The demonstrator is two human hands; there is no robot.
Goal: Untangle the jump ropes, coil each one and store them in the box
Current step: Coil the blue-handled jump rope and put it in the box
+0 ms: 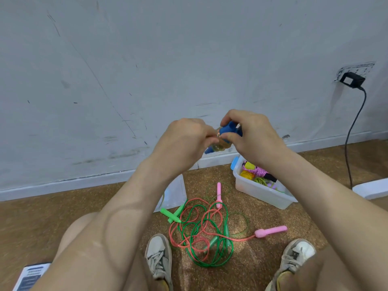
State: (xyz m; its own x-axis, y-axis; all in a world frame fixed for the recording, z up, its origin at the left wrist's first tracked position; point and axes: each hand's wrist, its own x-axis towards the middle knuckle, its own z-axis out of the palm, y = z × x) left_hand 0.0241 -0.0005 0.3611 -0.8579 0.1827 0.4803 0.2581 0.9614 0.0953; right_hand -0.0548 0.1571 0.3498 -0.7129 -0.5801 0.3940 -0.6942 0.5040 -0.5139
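The left hand [184,137] pinches the clear coil [217,146] in the air, and the right hand [249,135] curls its fingers round the blue handles [228,128]. The box [258,192] stands below and to the right, so I judge the right hand is nearer.

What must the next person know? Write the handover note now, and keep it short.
Left hand: pinches the cord of the blue-handled rope.
Right hand: grips that rope's blue handles, held up above the floor.
Box: on the floor to the right, with several coiled ropes inside.
Tangle of green and red ropes: on the floor between the shoes, not yet sorted.
Left to do: finish this coil and box it, then untangle, coil and store the rest.
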